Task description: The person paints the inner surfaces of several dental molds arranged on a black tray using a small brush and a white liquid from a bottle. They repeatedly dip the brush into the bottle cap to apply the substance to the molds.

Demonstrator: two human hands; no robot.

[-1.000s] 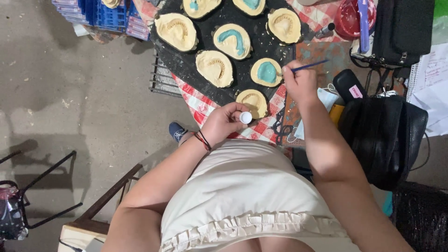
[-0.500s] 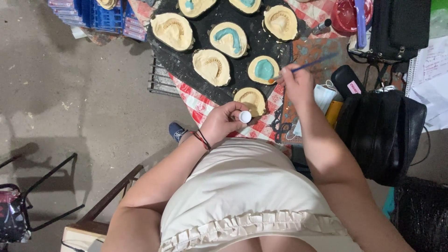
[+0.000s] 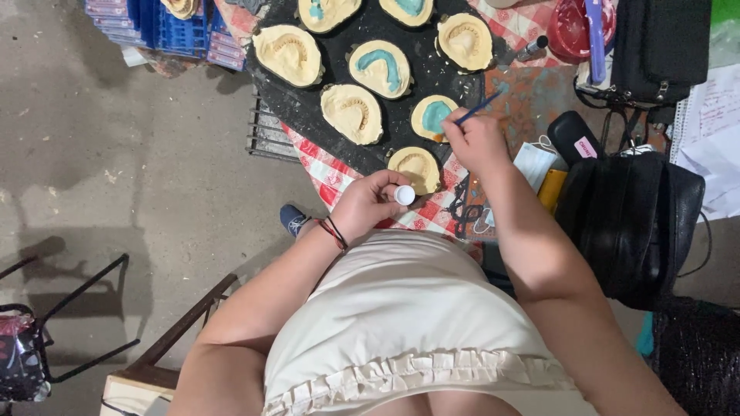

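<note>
Cream-coloured plaster dental casts sit all over a black board on a table with a red-and-white checked cloth, seen from straight above. The right hand is closed around a thin blue brush, pinching it pen-style, with the tip of the brush touching or just over a small round cast with a teal patch near the board's lower right edge. The left hand is curled around a small white-capped bottle (only the round white top really shows, the rest is hidden in the fingers), held just off the table edge, right below another plain cast. A dark cord bracelet is on the left wrist.

Other casts around: a bigger one with a teal horseshoe stripe above the one being brushed, a plain one to its left, another plain one at the upper left, and one at the upper right.

To the right of the hands there's a black bag, a black case and a red dish further up. Blue crate at the upper left, and a dark metal frame on the concrete floor at the lower left.
</note>
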